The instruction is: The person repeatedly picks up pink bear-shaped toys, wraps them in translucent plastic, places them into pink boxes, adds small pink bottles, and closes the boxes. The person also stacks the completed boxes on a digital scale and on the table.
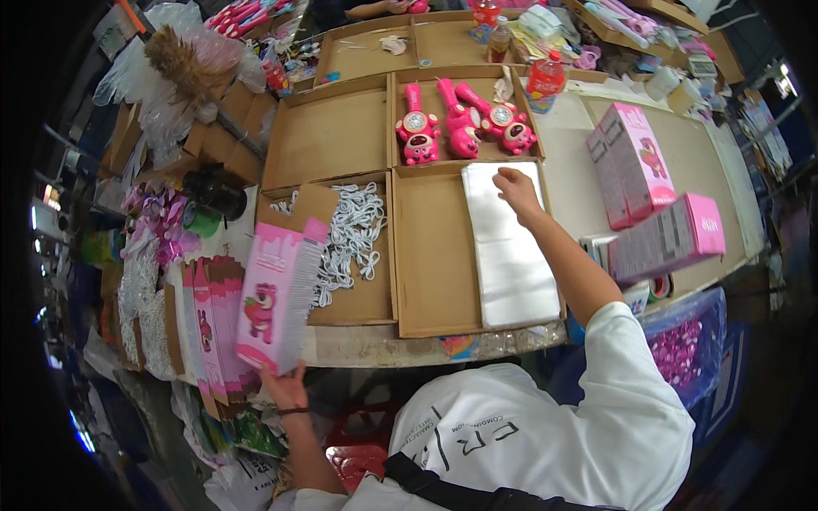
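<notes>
My left hand [282,386] grips the lower end of a pink printed carton [275,294], whose brown cardboard flap stands up at its top end. This carton tilts over the left edge of a tray of bundled white cables [348,236]. To its left lies a row of flattened pink cartons [220,319]. My right hand [513,188] is over the upper part of a stack of clear plastic bags [511,255], fingers curled; whether it holds a bag I cannot tell. Beyond it, several pink bear-shaped toys with handles [418,131] lie in a cardboard tray [466,163].
Upright pink cartons [629,166] and a tilted one [664,239] stand at the right. A red-capped drink bottle [545,82] is beside the toy tray. A blue bin of purple pieces [677,351] is at lower right, a dark jar [216,193] at left. Another person's hands [401,5] show at the top.
</notes>
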A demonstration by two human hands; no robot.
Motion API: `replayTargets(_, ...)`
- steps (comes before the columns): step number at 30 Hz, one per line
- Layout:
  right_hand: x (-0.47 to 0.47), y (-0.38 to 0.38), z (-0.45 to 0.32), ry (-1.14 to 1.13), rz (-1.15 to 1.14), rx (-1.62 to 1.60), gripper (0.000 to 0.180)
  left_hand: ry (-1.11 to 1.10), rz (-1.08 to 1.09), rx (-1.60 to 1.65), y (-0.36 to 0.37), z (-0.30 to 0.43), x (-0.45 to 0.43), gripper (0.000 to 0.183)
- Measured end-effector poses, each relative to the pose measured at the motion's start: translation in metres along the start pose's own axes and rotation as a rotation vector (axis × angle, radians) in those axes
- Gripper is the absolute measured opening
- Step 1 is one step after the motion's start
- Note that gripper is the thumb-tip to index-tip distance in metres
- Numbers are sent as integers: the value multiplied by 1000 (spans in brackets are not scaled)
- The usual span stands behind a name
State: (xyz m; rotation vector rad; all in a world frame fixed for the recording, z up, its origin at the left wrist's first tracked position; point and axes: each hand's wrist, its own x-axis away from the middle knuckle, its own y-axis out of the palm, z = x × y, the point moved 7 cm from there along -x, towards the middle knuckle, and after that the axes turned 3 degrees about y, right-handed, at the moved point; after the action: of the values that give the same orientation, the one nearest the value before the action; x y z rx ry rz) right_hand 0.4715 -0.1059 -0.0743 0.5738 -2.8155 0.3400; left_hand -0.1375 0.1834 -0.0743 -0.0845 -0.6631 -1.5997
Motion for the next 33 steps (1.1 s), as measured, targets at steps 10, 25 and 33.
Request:
replayTargets(10, -132, 61, -13, -14, 45, 613, 101, 167, 285, -546, 23, -33, 100, 73)
replayTargets(25, 44, 45, -65, 232, -700, -854, 88, 709, -631, -1017, 217, 15, 139, 50)
replayTargets(33, 249, 68, -16, 631, -653, -620, 43, 707, -1193, -1003, 242, -33, 126, 30)
